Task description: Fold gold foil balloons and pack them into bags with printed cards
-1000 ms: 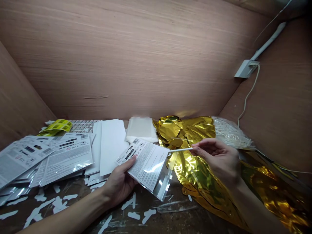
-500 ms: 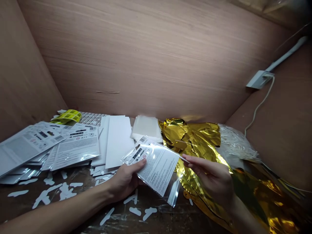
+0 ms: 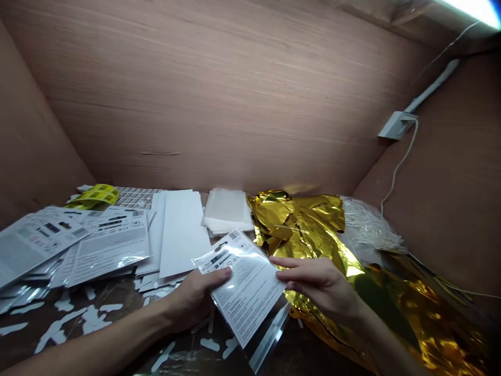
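My left hand (image 3: 191, 300) grips a clear plastic packet (image 3: 242, 292) by its left edge, thumb on top and the other fingers hidden underneath. Inside the packet is a white card printed with text, a barcode and a hang hole. Its clear flap points down towards the front. My right hand (image 3: 313, 282) is closed on the packet's right edge, its fingertips at the upper side. The thin white stick seen before in those fingers no longer shows. Just beyond the packet lie white cards (image 3: 182, 230) and a stack of translucent sheets (image 3: 227, 211).
Similar packets (image 3: 109, 245) are piled on the left, near a yellow label strip (image 3: 97, 196). Small white cut-outs (image 3: 92, 318) litter the dark tabletop. Crumpled gold foil (image 3: 301, 224) and a clear bag of white pieces (image 3: 371, 227) lie right. A cable (image 3: 395, 177) hangs on the wall.
My right hand has moved left onto the packet's edge, and the white stick between its fingers has gone from sight. The packet is tilted a little more and sits slightly lower.
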Demonstrator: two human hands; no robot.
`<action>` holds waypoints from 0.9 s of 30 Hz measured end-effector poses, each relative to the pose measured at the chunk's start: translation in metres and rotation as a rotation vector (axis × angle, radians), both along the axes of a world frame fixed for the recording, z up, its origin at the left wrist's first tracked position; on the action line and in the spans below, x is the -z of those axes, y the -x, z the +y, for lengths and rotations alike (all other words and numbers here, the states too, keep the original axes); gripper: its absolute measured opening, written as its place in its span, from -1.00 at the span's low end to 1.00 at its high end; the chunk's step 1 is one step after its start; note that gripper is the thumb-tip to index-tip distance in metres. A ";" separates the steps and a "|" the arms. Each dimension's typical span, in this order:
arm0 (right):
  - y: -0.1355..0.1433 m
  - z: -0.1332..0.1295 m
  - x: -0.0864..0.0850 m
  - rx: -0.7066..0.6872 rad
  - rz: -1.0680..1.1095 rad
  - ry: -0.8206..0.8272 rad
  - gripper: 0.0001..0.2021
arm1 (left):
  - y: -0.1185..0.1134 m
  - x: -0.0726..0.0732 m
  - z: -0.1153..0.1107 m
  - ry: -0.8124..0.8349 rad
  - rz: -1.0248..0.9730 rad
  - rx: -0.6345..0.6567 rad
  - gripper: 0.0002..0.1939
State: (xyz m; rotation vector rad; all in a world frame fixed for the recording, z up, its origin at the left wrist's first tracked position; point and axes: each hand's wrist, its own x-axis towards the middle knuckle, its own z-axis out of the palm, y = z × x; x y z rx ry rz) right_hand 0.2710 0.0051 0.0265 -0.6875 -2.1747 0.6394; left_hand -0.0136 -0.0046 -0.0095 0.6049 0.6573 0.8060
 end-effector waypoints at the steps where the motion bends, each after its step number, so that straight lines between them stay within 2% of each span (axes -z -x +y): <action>1: 0.000 -0.001 -0.001 -0.025 -0.034 0.015 -0.64 | 0.000 0.000 0.001 -0.021 -0.029 -0.015 -0.58; 4: 0.001 -0.002 0.002 -0.036 -0.088 0.007 -0.55 | 0.002 -0.001 0.004 -0.139 -0.139 -0.021 -0.50; 7: 0.009 -0.003 0.013 0.048 -0.070 -0.036 -0.56 | 0.003 0.000 0.003 -0.222 -0.172 0.023 -0.44; 11: 0.019 -0.005 0.025 0.214 -0.013 -0.099 -0.61 | 0.005 0.004 0.000 -0.162 -0.147 0.052 -0.52; 14: 0.020 -0.004 0.027 0.293 0.056 -0.075 -0.66 | 0.006 0.005 0.000 -0.072 -0.090 0.132 -0.53; 18: 0.012 0.002 0.022 0.215 0.089 -0.010 -0.74 | 0.009 0.003 0.002 0.011 -0.006 0.208 -0.50; 21: 0.007 0.004 0.020 0.130 0.062 0.027 -0.64 | 0.011 0.003 0.003 0.008 -0.016 0.248 -0.46; 24: 0.008 0.003 0.022 0.024 0.081 0.159 -0.59 | 0.011 0.003 0.003 -0.009 -0.043 0.293 -0.47; 27: 0.015 0.001 0.028 0.079 0.153 0.269 -0.62 | 0.009 0.003 0.003 -0.040 -0.085 0.273 -0.45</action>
